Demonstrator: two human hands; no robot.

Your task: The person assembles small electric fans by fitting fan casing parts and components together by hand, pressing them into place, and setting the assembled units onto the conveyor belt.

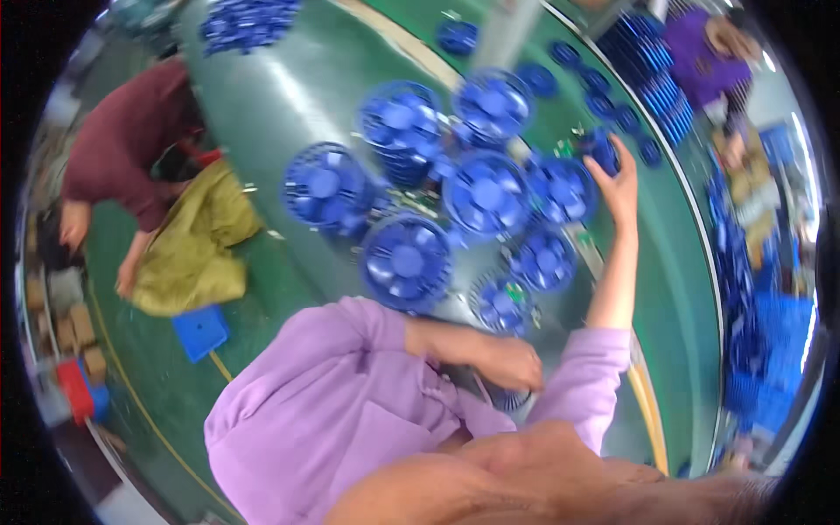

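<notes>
My right hand point(619, 179) reaches out to the far right of the table, its thumb and fingers closed around a small round blue plastic part point(600, 149). My left hand point(512, 363) is a fist close to my body; whatever lies inside it is hidden. Beyond it, blue fan-shaped plastic housings point(487, 192) stand in a cluster, some stacked point(402, 122). The nearest is a smaller caged blue housing point(502, 306) with a bit of green on it. Below my left fist, a ribbed round piece point(511, 400) is partly covered.
Several round blue parts point(597, 80) lie along the green surface at right. A heap of small blue pieces point(249, 22) sits at far left. A person in maroon point(122, 140) bends over an olive sack point(197, 254) near a blue stool point(201, 332). Another person in purple point(700, 57) is at far right.
</notes>
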